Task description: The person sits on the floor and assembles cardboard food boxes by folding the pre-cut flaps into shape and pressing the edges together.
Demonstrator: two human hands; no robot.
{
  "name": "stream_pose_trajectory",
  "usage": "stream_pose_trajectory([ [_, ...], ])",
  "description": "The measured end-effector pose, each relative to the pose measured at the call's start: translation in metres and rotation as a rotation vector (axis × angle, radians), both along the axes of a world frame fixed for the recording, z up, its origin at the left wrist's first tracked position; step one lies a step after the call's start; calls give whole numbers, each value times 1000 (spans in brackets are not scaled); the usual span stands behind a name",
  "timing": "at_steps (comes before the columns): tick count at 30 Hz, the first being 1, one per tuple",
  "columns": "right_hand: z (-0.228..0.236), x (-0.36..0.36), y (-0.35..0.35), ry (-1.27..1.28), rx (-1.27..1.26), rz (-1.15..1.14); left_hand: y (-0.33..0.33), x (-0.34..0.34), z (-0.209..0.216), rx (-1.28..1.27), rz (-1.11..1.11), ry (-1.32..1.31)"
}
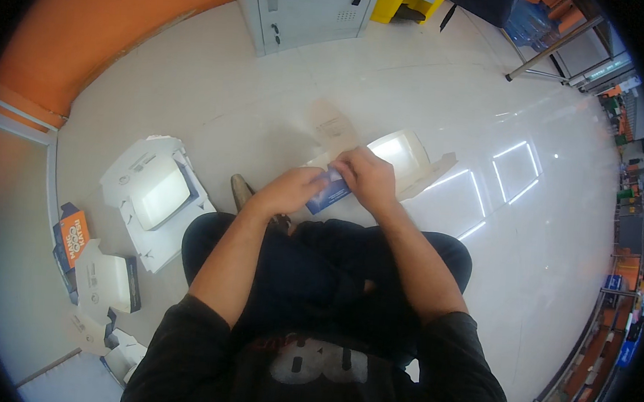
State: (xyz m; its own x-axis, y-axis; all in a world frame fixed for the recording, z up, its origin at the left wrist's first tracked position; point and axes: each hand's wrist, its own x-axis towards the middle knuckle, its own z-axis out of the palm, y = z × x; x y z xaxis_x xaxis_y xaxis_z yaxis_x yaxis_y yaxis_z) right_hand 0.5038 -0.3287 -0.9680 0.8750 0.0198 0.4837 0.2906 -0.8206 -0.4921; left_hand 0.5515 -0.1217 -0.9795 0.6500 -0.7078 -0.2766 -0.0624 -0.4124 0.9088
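Observation:
A cardboard food box (402,154), white inside and blue outside, lies partly folded on the floor in front of me. Its flaps spread out on the right and on the far side. My left hand (293,190) pinches the near left corner, at a blue panel with small pale print. From the other side my right hand (367,178) closes on the same corner, fingers bent inward, with the fingertips of both hands almost touching. The exact fold between the fingers is hidden.
More cardboard boxes (164,191) lie at my left, partly folded, beside an orange-and-blue carton piece (75,237). A grey metal cabinet (311,16) stands ahead by an orange wall (142,13). Far right are a metal-legged table (556,49) and shelves (600,351). My crossed legs (325,275) are close below.

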Motion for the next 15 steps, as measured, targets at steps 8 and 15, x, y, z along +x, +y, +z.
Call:
stream_pose_trajectory([
  [8,11,-9,-4,213,43,268,9,0,-8,59,35,-120],
  [15,9,-12,2,215,36,180,8,-4,9,11,141,-297],
])
